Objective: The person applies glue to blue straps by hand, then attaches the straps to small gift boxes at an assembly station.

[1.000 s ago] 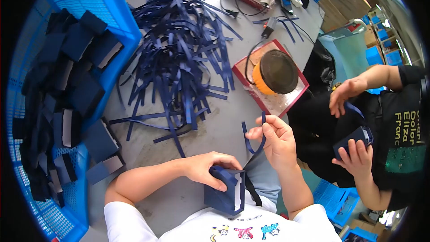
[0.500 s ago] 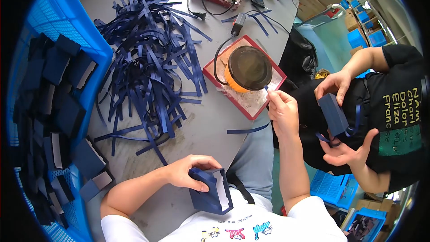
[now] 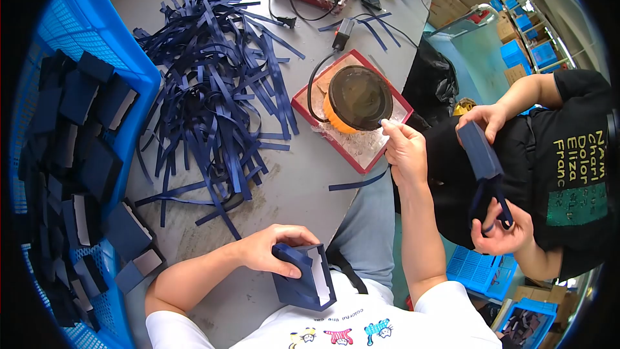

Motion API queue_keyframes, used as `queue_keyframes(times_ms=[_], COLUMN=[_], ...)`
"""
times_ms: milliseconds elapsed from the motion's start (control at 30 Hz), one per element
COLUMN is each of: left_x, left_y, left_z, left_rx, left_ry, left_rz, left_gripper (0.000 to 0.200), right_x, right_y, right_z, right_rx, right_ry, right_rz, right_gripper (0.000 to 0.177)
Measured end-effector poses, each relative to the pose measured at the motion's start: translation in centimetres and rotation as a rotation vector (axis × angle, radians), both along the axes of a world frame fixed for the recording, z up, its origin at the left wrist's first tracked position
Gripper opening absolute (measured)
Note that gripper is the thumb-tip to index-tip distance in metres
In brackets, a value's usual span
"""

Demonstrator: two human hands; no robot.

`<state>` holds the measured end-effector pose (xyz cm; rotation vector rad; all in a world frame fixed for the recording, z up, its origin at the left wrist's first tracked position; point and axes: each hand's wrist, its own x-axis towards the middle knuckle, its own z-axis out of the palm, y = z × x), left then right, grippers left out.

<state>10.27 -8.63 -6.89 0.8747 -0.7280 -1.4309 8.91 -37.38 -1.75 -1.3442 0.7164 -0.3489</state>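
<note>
My left hand [image 3: 281,252] is wrapped round a navy blue box [image 3: 303,278] with one open side showing a white inside, low in front of my shirt. Between the thumb and fingers of my right hand [image 3: 407,148] is a navy ribbon [image 3: 360,185], its tail hanging to the left below the hand. Those fingertips are at the right rim of a round orange pot [image 3: 358,98] with a dark, shiny top. The ribbon's end at the rim is hidden by my fingers. The pot sits in a red-edged tray [image 3: 365,155] with a crusted bottom.
A heap of navy ribbons [image 3: 213,84] covers the table's middle. At left, a blue basket [image 3: 139,71] holds several navy boxes [image 3: 81,97]. A cable [image 3: 311,84] runs by the pot. On the right, a co-worker in black [image 3: 568,136] holds another navy box [image 3: 479,148] with ribbon.
My right fingertips have shifted slightly up and left to the pot's rim, covering the ribbon end. My left hand has stayed still. The co-worker's lower hand has closed on ribbon below their box.
</note>
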Motion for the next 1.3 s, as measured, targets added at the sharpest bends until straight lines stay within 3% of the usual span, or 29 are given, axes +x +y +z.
queue_keyframes(times_ms=[300,367,433,533,633,767,900,967,1300], left_x=[0.2,0.4,0.5,1.0,2.0,2.9,2.9,2.7,2.5], left_y=[0.0,0.1,0.1,0.3,0.5,0.7,0.6,0.6,0.6], left_z=[0.2,0.4,0.7,1.1,1.4,1.2,1.7,1.7,1.8], left_rx=[0.026,0.053,0.045,0.134,0.134,0.147,0.101,0.078,0.069], left_ry=[0.008,0.011,-0.048,-0.148,-0.238,-0.269,-0.250,-0.194,-0.237], left_rz=[0.026,0.032,0.137,0.343,0.447,0.497,0.482,0.478,0.464], left_gripper=[0.053,0.054,0.055,0.052,0.049,0.047,0.047,0.049,0.048], right_x=[-1.5,-2.5,-3.4,-4.3,-4.7,-5.2,-5.7,-5.6,-5.9], right_y=[-0.3,-0.5,-0.5,-0.4,0.5,2.9,5.9,6.9,8.5], right_z=[0.1,0.4,0.8,1.4,2.7,5.0,6.7,6.5,5.5], right_rx=[0.024,0.228,0.278,0.558,0.575,0.310,-0.172,-0.392,-0.453], right_ry=[0.034,-0.090,-0.102,-0.187,-0.193,-0.107,0.159,0.161,0.219], right_rz=[-0.014,0.033,0.070,0.234,0.314,0.487,0.814,0.933,1.066], right_gripper=[0.016,0.017,0.018,0.022,0.023,0.016,0.013,0.015,0.015])
